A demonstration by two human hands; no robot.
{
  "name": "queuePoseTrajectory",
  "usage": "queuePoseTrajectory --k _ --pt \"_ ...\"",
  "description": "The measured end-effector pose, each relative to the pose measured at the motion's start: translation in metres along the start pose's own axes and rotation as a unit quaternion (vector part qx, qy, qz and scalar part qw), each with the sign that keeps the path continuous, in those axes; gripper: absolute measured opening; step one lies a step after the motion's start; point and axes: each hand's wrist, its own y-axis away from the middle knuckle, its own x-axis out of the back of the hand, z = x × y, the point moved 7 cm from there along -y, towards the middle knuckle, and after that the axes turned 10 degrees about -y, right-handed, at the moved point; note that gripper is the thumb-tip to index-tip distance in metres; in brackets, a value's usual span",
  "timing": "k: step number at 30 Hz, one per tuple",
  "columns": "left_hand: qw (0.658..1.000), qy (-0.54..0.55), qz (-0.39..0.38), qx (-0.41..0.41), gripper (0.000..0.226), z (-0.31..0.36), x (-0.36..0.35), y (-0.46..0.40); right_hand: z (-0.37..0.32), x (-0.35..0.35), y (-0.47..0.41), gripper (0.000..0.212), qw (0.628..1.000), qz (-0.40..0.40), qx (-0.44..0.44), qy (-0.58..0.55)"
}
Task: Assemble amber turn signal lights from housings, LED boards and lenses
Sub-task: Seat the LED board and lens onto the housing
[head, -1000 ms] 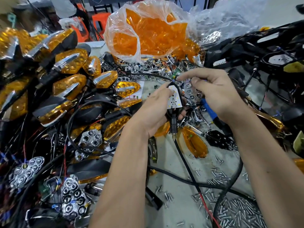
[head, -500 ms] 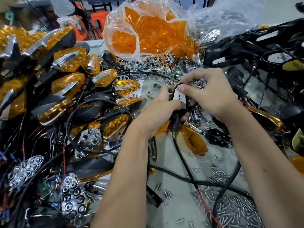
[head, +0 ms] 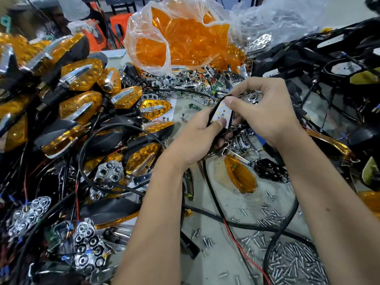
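White LED board (head: 221,116) dotted yellow, in black housing | both hands grip it: left (head: 197,138), right (head: 265,112)

loose screws (head: 296,262), orange plastic stool (head: 118,21), grey table (head: 218,239)

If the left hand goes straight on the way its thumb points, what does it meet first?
Probably the right hand, whose thumb presses the far end of the LED board that the left hand holds; depth is unclear.

Hands: two, left hand (head: 197,138) and right hand (head: 265,112)
White LED board (head: 221,116): one, held
Clear bag of amber lenses (head: 181,36): one
Loose amber lens (head: 239,173) on the table (head: 218,229): one
Silver screws (head: 296,262): too many to count
Assembled amber lights (head: 80,105): a pile, count unclear
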Motion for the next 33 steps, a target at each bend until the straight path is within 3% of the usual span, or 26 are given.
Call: queuePoseTrajectory --k 18,22,26,33 --pt "0.999 0.044 -0.011 0.016 0.026 0.000 0.001 0.005 -0.004 -0.003 0.001 0.007 1.000 -0.016 0.009 0.023" --pt "0.999 -0.006 0.024 -0.027 0.024 0.003 0.008 0.000 -0.009 -0.004 0.001 0.008 0.998 -0.037 0.013 0.045" --pt "0.997 -0.013 0.056 -0.060 0.037 0.010 0.013 -0.001 -0.014 -0.009 0.002 0.008 0.996 -0.056 0.019 0.065" --pt "0.997 0.047 -0.007 -0.058 0.032 0.003 0.006 -0.003 -0.017 -0.015 0.002 0.010 0.992 -0.078 0.017 0.102"
